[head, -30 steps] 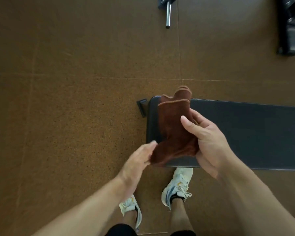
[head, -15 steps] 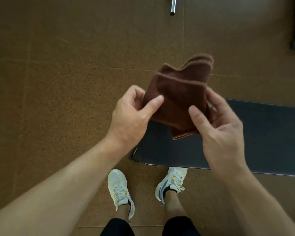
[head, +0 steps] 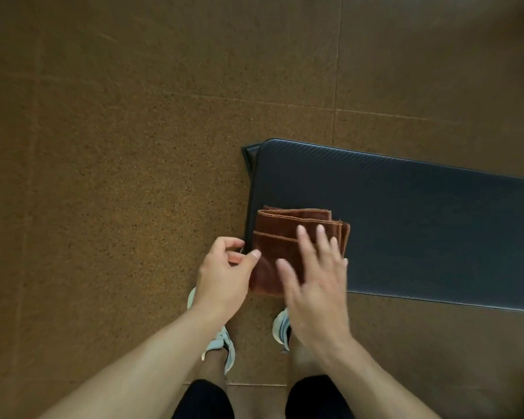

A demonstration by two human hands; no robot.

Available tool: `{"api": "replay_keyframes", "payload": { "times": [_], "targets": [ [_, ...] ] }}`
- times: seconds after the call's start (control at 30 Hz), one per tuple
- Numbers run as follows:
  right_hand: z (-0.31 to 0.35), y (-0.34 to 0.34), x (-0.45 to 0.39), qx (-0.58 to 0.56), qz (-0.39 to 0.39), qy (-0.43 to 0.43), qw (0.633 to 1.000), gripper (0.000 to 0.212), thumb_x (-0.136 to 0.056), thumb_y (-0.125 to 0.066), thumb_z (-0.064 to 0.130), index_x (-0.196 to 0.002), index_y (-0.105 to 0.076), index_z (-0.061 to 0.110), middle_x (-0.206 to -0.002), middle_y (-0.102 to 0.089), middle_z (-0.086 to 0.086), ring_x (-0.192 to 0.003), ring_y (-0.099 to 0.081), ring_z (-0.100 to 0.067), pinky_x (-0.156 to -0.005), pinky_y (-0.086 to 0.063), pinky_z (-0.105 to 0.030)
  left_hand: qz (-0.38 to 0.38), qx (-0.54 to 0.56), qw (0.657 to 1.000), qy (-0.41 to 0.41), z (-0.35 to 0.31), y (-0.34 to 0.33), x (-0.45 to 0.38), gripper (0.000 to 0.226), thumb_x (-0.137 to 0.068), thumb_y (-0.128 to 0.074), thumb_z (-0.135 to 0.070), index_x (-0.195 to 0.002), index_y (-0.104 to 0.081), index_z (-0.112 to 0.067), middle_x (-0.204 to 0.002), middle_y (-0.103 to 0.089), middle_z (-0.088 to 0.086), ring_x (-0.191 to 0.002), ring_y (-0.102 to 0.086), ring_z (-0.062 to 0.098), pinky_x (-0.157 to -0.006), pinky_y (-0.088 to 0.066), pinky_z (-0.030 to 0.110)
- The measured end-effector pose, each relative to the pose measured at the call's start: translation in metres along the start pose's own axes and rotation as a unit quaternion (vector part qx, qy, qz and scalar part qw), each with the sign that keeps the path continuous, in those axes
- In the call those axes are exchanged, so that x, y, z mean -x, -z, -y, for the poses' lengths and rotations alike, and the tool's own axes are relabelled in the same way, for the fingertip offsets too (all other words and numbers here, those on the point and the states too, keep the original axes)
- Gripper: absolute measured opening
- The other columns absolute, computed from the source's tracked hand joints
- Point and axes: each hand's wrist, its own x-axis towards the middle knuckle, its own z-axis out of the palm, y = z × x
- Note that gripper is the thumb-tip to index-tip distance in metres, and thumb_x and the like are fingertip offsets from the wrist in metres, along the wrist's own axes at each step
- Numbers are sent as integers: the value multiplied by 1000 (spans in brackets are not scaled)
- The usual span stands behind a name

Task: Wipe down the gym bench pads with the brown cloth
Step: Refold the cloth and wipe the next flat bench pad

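Head view: the folded brown cloth (head: 288,246) is laid on the worktop (head: 406,225) pad's near corner. The right hand (head: 315,285) is spread flat over it; the left hand (head: 224,273), loosely curled, holds nothing beside its edge.

Speckled brown floor tiles (head: 133,176) (thin seams between them); two white sneakers (head: 224,346) stand on them.

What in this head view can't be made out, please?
- Bench pad: its right end is cut off by the frame edge.
- Cloth: its near part is hidden under the right hand.
- Right hand: motion-blurred, so its contact with the cloth is unclear.
- Left hand: whether its fingertips pinch the cloth edge is unclear.
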Motion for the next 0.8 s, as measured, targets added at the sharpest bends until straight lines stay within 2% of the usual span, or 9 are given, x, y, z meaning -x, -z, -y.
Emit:
{"api": "replay_keyframes", "payload": {
  "times": [0.07, 0.23, 0.3, 0.4, 0.47, 0.57, 0.63, 0.73, 0.8],
  "targets": [
    [0, -24, -17, 92, 31, 27, 995, 72, -98, -22, 80, -161, 2, 54, -172, 26, 11, -157, 31, -21, -128, 15, -53, -51, 5, 998, -20, -1, 5, -6, 18, -95, -67, -39, -111, -61, -33, -101, -72, -6, -92, -71, 14, -83, -61, 41],
    [16, -29, -92, 194, -54, 139, 970, 83, -92, -38, 83, -164, -17, 48, -177, 0, 1, -162, 9, -36, -125, 4, -68, -92, 19, 993, -69, -14, 12, -26, 20, -100, -61, -36, -118, -61, -26, -102, -62, -18, -99, -59, -2, -80, -45, 18],
    [33, -15, -129, 215, -59, 159, 962, 82, -91, -38, 82, -163, -16, 50, -177, 2, 1, -161, 11, -38, -124, 4, -70, -85, 15, 994, -70, -20, 10, -34, 25, -102, -55, -41, -123, -58, -28, -107, -60, -19, -104, -58, 3, -83, -42, 20],
    [60, -4, -169, 201, -58, 129, 969, 79, -92, -40, 78, -162, -17, 50, -177, 1, 0, -161, 12, -39, -125, 5, -68, -73, 21, 995, -65, -29, 6, -42, 34, -104, -48, -49, -131, -55, -30, -122, -59, -13, -114, -54, 7, -91, -41, 26],
    [62, -9, -165, 189, -82, 108, 972, 77, -94, -39, 74, -163, -18, 48, -177, -3, -1, -161, 8, -38, -126, 2, -66, -64, 15, 995, -69, -35, 5, -44, 38, -105, -43, -51, -135, -53, -29, -126, -57, -12, -116, -51, 6, -90, -39, 26],
    [41, -31, -100, 154, -130, 114, 973, 72, -98, -43, 65, -164, -25, 43, -177, -10, -2, -162, 0, -37, -127, -8, -63, -54, 30, 995, -78, -43, 9, -41, 36, -105, -43, -51, -131, -54, -28, -122, -60, -11, -112, -56, 8, -78, -41, 20],
    [15, -50, -38, 165, -97, 120, 974, 70, -100, -46, 60, -164, -27, 41, -177, -10, -1, -162, -2, -36, -126, -15, -64, -41, 29, 996, -77, -44, 12, -35, 37, -104, -44, -51, -132, -55, -27, -120, -63, -9, -109, -59, 9, -77, -44, 20],
    [-7, -59, -10, 195, -41, 106, 974, 71, -100, -41, 66, -164, -20, 45, -177, -2, 3, -163, 3, -35, -124, -13, -69, -22, 9, 997, -80, -40, 14, -24, 43, -103, -47, -51, -139, -52, -27, -126, -60, -9, -108, -58, 5, -85, -50, 22],
    [1, -43, -49, 196, -42, 113, 973, 72, -98, -36, 72, -163, -17, 49, -177, -1, 4, -162, 9, -35, -125, -4, -71, -11, -6, 995, -101, -36, 13, -21, 46, -102, -48, -50, -143, -49, -30, -137, -57, -6, -122, -57, 12, -101, -51, 35]
  ]
}}
